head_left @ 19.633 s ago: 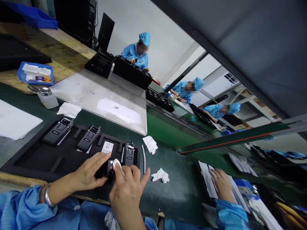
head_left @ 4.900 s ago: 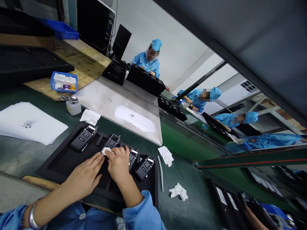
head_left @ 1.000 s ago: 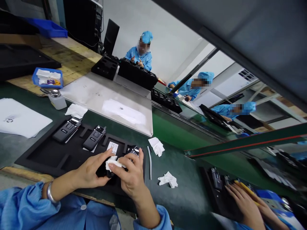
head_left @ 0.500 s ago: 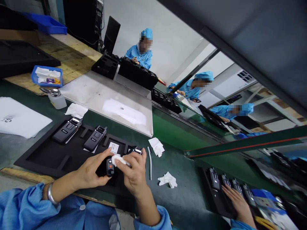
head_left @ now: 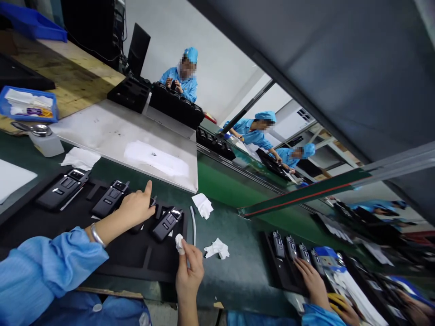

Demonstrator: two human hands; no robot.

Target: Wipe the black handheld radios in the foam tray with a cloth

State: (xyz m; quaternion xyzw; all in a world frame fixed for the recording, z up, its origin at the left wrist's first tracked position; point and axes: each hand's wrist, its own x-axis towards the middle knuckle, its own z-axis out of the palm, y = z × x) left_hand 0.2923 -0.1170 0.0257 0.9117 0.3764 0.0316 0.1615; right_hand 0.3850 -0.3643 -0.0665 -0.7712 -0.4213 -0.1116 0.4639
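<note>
My left hand reaches over the black foam tray, index finger and thumb spread apart. Beneath it a black walkie-talkie lies in the tray, mostly hidden by the hand. Two more walkie-talkies, a far-left one and a middle one, rest to the left of that hand; another walkie-talkie lies just to its right. At the tray's right edge my right hand pinches a small wad of white tissue between thumb and fingers.
Crumpled tissues and a white strip lie on the green bench. A pump bottle and a blue bin stand at left. At right, a co-worker's hand touches another tray of radios. A slanted rail crosses beyond.
The walkie-talkie I held up is now down in the tray under my left hand. My right hand has drawn away from it, keeping the tissue. The view has shifted right.
</note>
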